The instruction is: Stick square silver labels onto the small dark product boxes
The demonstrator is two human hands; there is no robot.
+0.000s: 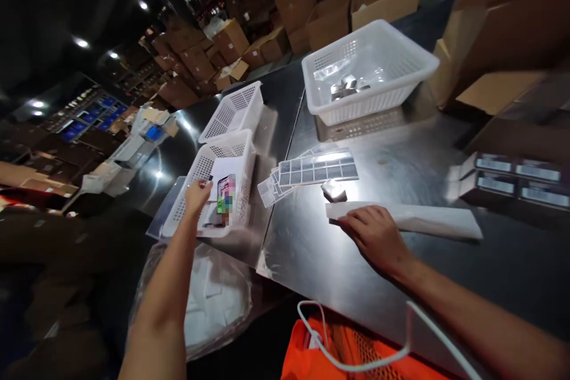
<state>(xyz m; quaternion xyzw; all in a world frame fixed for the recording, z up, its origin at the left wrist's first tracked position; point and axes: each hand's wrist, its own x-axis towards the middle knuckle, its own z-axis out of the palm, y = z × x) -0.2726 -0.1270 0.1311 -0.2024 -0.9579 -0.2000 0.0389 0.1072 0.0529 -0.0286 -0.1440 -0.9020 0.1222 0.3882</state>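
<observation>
Basket [245, 183]: dark piece [210, 178] is pinched above by left hand [198, 195].
White strip [436, 221]: touched by right hand [374, 234]; grip cannot be told.
Piece: picking seems in hand; steady pinch is needed.

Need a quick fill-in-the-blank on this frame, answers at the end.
1. The phone sits inside a perforated white ____ beside the left hand.
2. The right hand is on a long strip whose colour is ____.
3. The pieces in the large basket are ____ in colour.
4. The garment at the bottom edge of the picture is bright ____.

Missing words: basket; white; silver; orange.
</observation>
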